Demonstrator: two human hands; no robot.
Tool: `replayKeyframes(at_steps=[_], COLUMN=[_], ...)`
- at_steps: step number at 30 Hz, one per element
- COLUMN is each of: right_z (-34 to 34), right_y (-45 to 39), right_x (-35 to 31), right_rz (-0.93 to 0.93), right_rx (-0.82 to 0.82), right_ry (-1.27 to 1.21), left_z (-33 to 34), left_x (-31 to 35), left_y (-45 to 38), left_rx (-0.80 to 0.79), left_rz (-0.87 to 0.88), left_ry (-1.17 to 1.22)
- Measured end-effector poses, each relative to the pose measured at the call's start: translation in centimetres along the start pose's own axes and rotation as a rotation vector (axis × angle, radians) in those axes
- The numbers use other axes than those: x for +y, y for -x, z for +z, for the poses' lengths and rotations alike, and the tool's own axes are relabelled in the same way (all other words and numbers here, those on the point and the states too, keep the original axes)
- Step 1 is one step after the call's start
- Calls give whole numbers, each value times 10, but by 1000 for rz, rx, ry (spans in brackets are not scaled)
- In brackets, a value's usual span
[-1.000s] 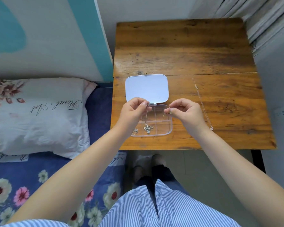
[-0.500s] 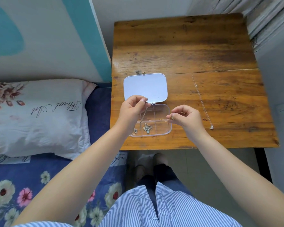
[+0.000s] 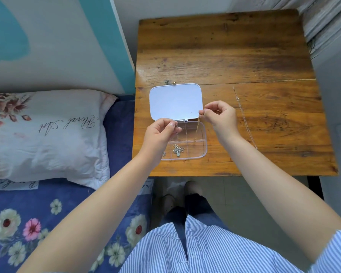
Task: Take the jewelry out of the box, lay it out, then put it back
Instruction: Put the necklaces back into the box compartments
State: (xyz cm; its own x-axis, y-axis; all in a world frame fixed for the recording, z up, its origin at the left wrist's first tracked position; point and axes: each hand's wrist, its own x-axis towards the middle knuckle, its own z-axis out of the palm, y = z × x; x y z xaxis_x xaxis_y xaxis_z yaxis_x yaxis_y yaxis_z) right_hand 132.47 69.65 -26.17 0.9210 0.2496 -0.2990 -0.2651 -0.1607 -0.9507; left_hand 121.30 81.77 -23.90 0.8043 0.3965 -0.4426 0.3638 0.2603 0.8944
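A clear plastic jewelry box point(image 3: 202, 152) lies open near the table's front edge, its white lid point(image 3: 175, 101) folded back flat. My right hand point(image 3: 220, 115) pinches one end of a thin gold chain point(image 3: 198, 126) above the box's right compartments; the chain hangs down into the box. My left hand point(image 3: 160, 133) pinches a fine chain strand over the box's left side. A silver charm bracelet point(image 3: 178, 150) lies in the front left compartment. A thin silver necklace point(image 3: 244, 117) is stretched out on the table to the right.
The wooden table point(image 3: 234, 56) stands against a wall, with stacked grey material point(image 3: 327, 14) at its right. A bed with a floral pillow point(image 3: 47, 133) and blue flowered sheet point(image 3: 28, 223) lies to the left. My feet point(image 3: 181, 196) show under the table's front edge.
My right hand has risen and moved back from the box's right edge, drawing the gold chain up out of the box. My left hand has stayed over the left side.
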Motion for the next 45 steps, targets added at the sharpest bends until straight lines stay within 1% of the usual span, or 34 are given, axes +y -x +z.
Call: replayKeyframes(at_steps=[5,7,9,11,14,17,19,20,24,26,28,31,33,34,36,39,40,41,44,45], right_z=[1,1,1,-2,-5,-1,5,7,3,-10,-26,-44,-47,-47,-46,-47,-48,-50,-60,-63], right_y=[-5,-4,-6,-9,-15,-16,-18,-19,-12,-2,12,35,46,49,49,44,43,41,35,33], right_x=[5,4,2,1,18,52,66,70,80,87,96,111,119,121,121,119,119,120,117,117], right_rz=[2,7,-28,-67,12,110,109,106,150,190,248,365,393,393,380,360,358,356,349,352], right_rx=[41,51,56,38,-50,-111,-158,-147,-12,0,-42,-204,-295,-309,-295,-240,-225,-211,-155,-134], right_ry=[-11,-66,-82,-17,90,295,471,520,464,467,488,451,436,428,400,355,349,342,326,306], left_z=[0,-1,-1,-1,0,2,3,3,12,17,23,30,33,35,41,49,51,53,54,53], left_x=[-4,-7,-9,-10,-11,-13,-14,-15,-18,-19,-19,-20,-26,-30,-42,-65,-69,-72,-79,-80], left_y=[4,5,6,6,5,6,7,6,3,0,-4,-7,-9,-9,-12,-21,-24,-27,-38,-40], left_rx=[2,2,0,-6,-14,-14,-13,-15,-20,-36,-52,-54,-41,-41,-38,-29,-32,-39,-74,-75], left_rz=[-6,-12,-14,-15,-22,-33,-36,-42,-92,-110,-111,-112,-118,-135,-203,-290,-317,-355,-515,-520], left_ry=[-10,-4,-2,1,23,34,35,36,42,44,62,81,55,23,-79,-351,-406,-418,-307,-347])
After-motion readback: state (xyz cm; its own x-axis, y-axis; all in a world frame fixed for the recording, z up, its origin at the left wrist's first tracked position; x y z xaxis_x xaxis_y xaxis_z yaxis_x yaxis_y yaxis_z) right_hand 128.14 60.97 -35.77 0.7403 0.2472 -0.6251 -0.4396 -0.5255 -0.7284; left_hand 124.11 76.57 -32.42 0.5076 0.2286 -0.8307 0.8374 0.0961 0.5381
